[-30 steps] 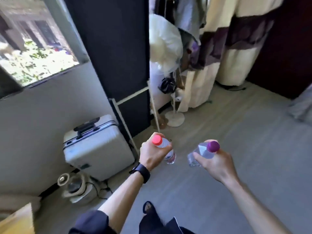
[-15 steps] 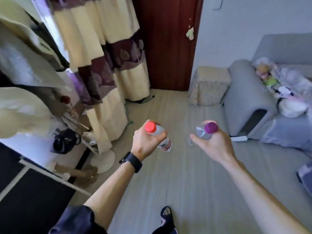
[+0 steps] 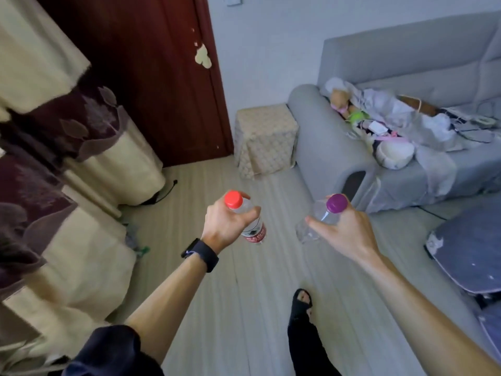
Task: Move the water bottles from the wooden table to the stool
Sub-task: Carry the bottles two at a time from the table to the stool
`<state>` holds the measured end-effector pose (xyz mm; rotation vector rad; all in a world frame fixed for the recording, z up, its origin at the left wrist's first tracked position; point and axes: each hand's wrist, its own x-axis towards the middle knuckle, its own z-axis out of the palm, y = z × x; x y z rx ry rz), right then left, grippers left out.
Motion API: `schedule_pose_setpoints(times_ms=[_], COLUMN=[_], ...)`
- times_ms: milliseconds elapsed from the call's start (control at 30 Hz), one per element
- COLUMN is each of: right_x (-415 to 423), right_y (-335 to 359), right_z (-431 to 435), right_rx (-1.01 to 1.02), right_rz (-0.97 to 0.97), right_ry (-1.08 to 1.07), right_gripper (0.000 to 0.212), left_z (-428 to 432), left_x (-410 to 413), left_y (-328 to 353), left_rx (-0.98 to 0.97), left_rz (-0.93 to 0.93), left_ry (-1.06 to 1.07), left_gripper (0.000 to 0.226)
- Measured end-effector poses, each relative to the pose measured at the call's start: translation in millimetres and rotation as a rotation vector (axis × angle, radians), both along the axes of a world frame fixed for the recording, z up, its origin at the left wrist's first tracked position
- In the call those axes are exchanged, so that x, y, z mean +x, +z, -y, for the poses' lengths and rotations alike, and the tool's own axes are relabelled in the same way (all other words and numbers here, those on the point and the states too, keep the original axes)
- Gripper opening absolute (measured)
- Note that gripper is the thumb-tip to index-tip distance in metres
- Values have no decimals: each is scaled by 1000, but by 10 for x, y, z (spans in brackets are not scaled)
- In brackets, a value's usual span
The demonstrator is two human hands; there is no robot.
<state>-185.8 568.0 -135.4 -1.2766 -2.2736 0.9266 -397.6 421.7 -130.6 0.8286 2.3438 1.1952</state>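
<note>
Two bottles aloft; left hand [image 3: 226, 226] grips the red-capped bottle [image 3: 248, 219], right hand [image 3: 343, 232] clutches the purple-capped bottle [image 3: 321, 217]. Stool [image 3: 264, 137] stands beside the sofa [image 3: 325, 147].

Both arms extended forward, forearms bare, converging slightly toward centre. Left hand [image 3: 229, 226]: back of hand up, fingers curled closed around a red-capped bottle [image 3: 248, 219], black watch [image 3: 202, 253] on wrist, dark sleeve at upper arm. Right hand [image 3: 343, 230]: fingers wrapped closed around a purple-capped bottle [image 3: 321, 218], thumb along near side. Hands level, apart. One foot in a dark sandal [image 3: 301, 302] forward, below, between the arms
</note>
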Motion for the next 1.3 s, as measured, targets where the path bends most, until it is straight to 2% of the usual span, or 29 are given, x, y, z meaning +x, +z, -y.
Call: schedule_pose_setpoints(times_ms=[233, 500, 633, 867, 1133, 1300], right_x=[-984, -2269, -2947, -3775, -4330, -4660], right_y=[-68, -103, -157, -296, -785, -1038], right_z=[-1550, -3067, -3696, -4624, -5801, -6662], right_rx=[-114, -116, -131, -173, -248, -348], right_rz=[-5, -2, 7, 5, 104, 123], right_ry=[16, 44, 35, -108, -127, -58], right_gripper=[53, 53, 52, 49, 55, 49], left_z=[-1367, -2644, -3405, -4701, -6003, -6853], left_x=[-967, -2253, -2982, -4119, -4800, -4983], left_y=[-15, -41, -135, -293, -853, -1221], left_rx=[-49, -41, -51, -76, -163, -241], left_rz=[26, 42, 48, 70, 194, 286], left_ry=[63, 170, 136, 51, -3, 47], left_gripper=[25, 27, 24, 25, 31, 37])
